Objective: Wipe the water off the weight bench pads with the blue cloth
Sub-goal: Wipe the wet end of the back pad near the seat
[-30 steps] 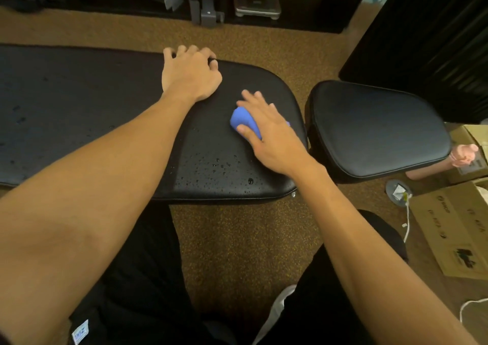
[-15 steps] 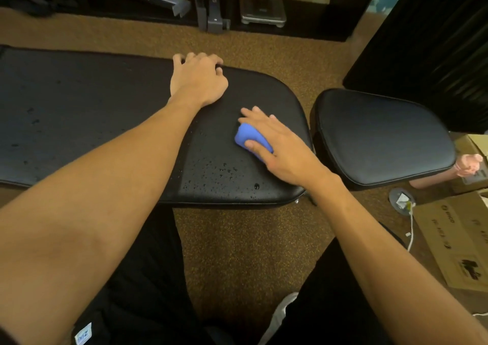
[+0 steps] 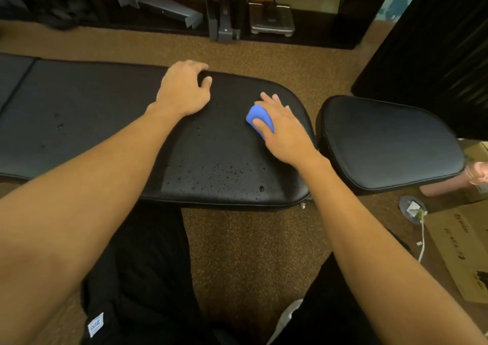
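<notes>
1. Brown carpet (image 3: 250, 252) runs under a black bench, whose long pad (image 3: 105, 122) and seat pad (image 3: 390, 141) sit end to end with a narrow gap between them.
2. The cloth (image 3: 257, 118) is bunched into a small blue wad. It sits on the long pad near its rounded right end, toward the far side. Only its left part shows. It looks soft and smooth, and I cannot tell how wet it is.
3. The right hand (image 3: 285, 136) cups the wad, with the thumb laid across its near side and the fingers over the top, pressing it onto the vinyl.
4. The left hand (image 3: 182, 91) is set apart to the left of the cloth. Its fingers curl over the pad's far edge, apparently as a brace.
5. Droplets (image 3: 229, 175) bead thickly along the near strip of the long pad, nearer than the cloth. A few more sit further left. I can make out none on the seat pad.
6. Likely troubles:
   - A wad this small touches little of the pad, so strokes may leave wet strips between passes.
   - A pull toward the near edge could push the beads off onto the carpet or the trousers rather than soak them up.
   - A soaked cloth would only smear the water.
   - The dim drops to the left are easy to miss.
   - The left forearm crosses above them and might drag through.
</notes>
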A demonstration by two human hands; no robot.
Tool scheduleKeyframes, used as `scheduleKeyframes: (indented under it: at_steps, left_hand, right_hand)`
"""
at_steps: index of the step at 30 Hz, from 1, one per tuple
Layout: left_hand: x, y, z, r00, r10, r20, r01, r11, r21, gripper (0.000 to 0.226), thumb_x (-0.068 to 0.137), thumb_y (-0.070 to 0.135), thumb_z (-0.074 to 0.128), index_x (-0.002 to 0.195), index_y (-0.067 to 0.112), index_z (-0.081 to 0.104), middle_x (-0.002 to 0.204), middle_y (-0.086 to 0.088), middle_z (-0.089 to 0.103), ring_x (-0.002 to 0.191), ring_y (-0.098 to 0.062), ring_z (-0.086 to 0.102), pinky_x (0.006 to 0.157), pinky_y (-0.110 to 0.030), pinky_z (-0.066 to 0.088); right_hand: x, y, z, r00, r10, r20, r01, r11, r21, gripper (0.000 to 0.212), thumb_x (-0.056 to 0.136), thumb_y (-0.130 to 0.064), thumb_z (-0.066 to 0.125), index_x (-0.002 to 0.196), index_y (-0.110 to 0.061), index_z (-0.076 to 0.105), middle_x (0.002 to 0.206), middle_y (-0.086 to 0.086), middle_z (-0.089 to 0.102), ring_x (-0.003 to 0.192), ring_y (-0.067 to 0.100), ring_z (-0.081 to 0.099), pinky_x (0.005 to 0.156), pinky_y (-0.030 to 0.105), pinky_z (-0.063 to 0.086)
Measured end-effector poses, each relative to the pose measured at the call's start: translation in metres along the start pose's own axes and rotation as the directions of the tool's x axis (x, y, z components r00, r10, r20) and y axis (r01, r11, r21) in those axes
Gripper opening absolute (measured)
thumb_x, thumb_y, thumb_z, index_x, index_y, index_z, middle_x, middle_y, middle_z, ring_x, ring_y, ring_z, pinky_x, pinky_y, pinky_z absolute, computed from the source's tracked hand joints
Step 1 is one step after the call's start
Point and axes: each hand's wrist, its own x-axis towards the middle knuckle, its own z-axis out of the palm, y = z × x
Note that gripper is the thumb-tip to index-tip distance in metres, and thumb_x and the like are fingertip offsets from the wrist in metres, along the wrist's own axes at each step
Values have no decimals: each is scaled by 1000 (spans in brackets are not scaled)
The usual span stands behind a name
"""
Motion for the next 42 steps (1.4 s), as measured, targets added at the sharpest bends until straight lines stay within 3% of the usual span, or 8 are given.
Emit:
scheduleKeyframes:
  at_steps: [6,12,18,23,29,34,39,42]
  left_hand:
    - [9,2,15,997,75,9,-76,982,175,51,111,40,44,153,14,57,157,-10,57,147,-30,47,125,-47,25]
    - [14,3,17,998,60,29,-65,966,251,52,114,41,35,156,17,53,155,-11,56,146,-31,47,126,-50,23]
    - [16,3,22,999,37,15,-39,966,256,49,113,39,35,153,18,54,151,-11,57,143,-31,47,124,-49,22]
    - [18,2,22,999,17,29,-25,956,292,52,114,42,29,154,20,52,152,-10,57,144,-31,47,124,-49,22]
    - [20,0,26,1000,26,10,-28,953,301,51,113,41,30,151,18,55,149,-11,59,141,-32,49,122,-50,25]
    - [19,3,25,1000,18,18,-23,954,300,50,114,40,29,152,18,54,149,-10,59,141,-30,49,123,-49,24]
    - [20,1,27,1000,23,-2,-21,954,298,49,114,39,31,149,18,56,147,-10,60,139,-30,50,121,-49,25]
    - [21,2,27,1000,8,8,-10,955,296,49,114,40,30,151,19,55,148,-10,59,140,-30,49,122,-49,24]
  right_hand:
    - [-26,-10,4,962,-245,123,245,969,10,53,111,-40,48,161,-23,40,172,-9,28,161,8,13,132,30,5]
    - [29,-3,2,996,81,-49,-79,997,25,53,112,-36,47,161,-19,37,173,-2,25,162,19,11,132,45,9]
    - [12,-16,6,972,-205,117,205,979,9,53,111,-37,48,161,-20,39,172,-5,28,161,12,14,132,32,7]
    - [49,-8,0,995,97,-40,-96,995,15,54,112,-36,47,162,-20,35,174,-1,22,162,20,11,133,46,9]
    - [42,-17,5,987,-130,93,133,991,-26,54,111,-37,48,162,-22,37,173,-6,26,161,11,13,126,24,3]
    - [75,-12,1,992,114,-52,-114,993,-1,56,112,-35,47,163,-18,32,174,1,22,162,21,10,132,43,9]
    - [68,-21,8,995,-93,47,94,995,-16,57,110,-36,50,163,-21,33,172,-3,28,161,14,16,125,26,5]
    - [75,-5,-4,999,-4,49,5,1000,-23,59,110,-40,51,164,-25,32,172,-3,28,160,17,20,129,32,10]
